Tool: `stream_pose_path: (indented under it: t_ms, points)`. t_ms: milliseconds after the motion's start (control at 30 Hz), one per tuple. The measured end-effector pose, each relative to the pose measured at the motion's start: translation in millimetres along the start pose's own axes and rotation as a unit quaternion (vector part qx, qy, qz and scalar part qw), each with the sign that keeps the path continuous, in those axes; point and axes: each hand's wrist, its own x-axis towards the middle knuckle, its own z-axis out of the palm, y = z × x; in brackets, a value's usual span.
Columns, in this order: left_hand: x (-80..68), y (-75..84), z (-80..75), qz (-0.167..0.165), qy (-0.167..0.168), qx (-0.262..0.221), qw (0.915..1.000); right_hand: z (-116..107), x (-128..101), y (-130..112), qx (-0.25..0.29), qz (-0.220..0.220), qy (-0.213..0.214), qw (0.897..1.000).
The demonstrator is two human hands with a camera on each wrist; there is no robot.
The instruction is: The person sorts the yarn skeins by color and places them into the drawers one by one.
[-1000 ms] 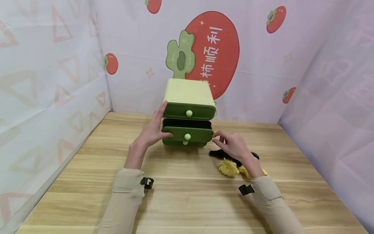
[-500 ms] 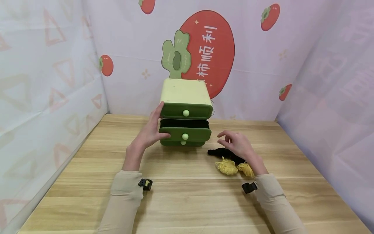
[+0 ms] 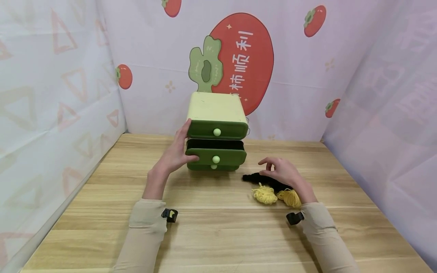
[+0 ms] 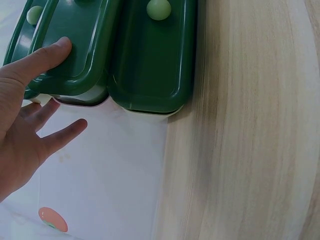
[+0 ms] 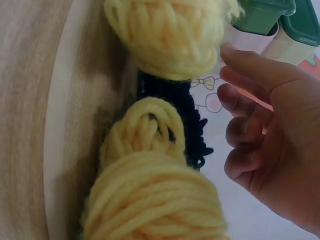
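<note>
The right hand (image 3: 281, 172), fingers loosely curled and holding nothing, is hovering over soft, light black yarn (image 3: 253, 177), probably best pinched mid-bundle.

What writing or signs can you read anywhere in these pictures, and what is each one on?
"柿柿顺利": white characters on the big red persimmon printed on the backdrop; the first character is hidden behind the drawer unit, so it is presumed.
Drawer unit, yellow yarn, black yarn, wrist straps: no readable text.
The small persimmon prints carry no writing.
</note>
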Motion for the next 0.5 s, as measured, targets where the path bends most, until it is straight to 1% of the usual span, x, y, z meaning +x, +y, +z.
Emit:
stream_pose_path:
  t_ms: [267, 367, 500]
  points:
    - [1.1, -0.3, 0.2, -0.002, 0.002, 0.001, 1.0000, 4.7, 0.8, 2.6, -0.015, 0.013, -0.078, 0.997]
    - [0.8, 0.2, -0.1, -0.002, 0.001, -0.001, 1.0000, 6.5, 1.4, 2.2, -0.025, 0.017, -0.093, 0.995]
    - [0.5, 0.2, -0.3, -0.002, 0.001, 0.001, 1.0000, 9.4, 1.7, 2.6, -0.035, 0.024, -0.098, 0.994]
